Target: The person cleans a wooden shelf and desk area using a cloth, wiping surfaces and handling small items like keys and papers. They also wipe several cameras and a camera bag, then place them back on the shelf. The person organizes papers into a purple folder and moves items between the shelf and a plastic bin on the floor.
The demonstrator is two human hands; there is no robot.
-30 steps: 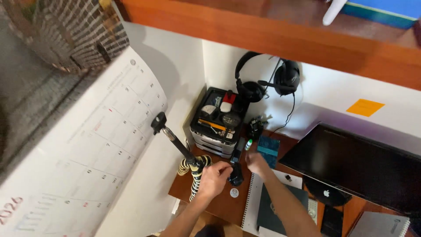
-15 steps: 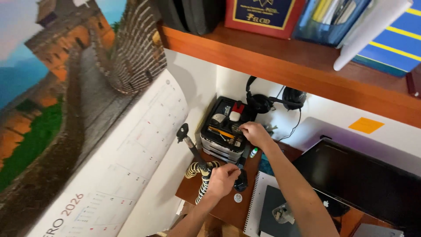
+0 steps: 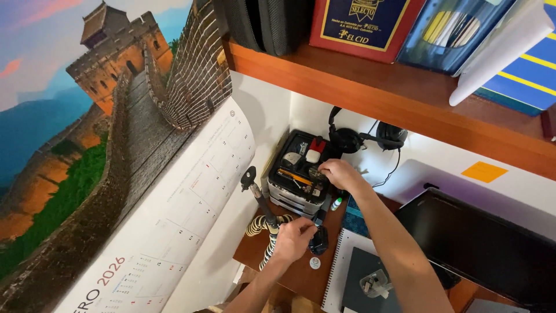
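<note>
Sticky note: orange, square, on the white wall (image 3: 483, 171), well right of both hands.
Wall calendar: large, far left of the hands; landscape photo of a stone wall above, white date grid (image 3: 185, 220) below.
Shelf: wooden (image 3: 405, 87), above the hands; red box with a dark blue label (image 3: 365, 23), black case (image 3: 266, 23), blue folder (image 3: 457, 29) standing on it.
Organizer tray: black (image 3: 301, 168), atop grey drawers (image 3: 292, 202), under the right hand; red-and-white item, orange pencil, small odds inside.
Right hand: (image 3: 339, 174) curled over the tray's right part, fingers bent down among its contents; grip on anything cannot be told.
Left hand: (image 3: 292, 237) closed around the head of the flexible tripod.
Flexible tripod: (image 3: 263, 223) yellow-and-black bendy legs on the desk (image 3: 289, 272) left of the left hand; black rod slanting up-left.
Black device: (image 3: 318, 240) touching the left hand's fingertips.
Headset: black (image 3: 365, 138), on the wall just beyond the right hand.
Monitor: dark (image 3: 480, 249), right of the right forearm.
</note>
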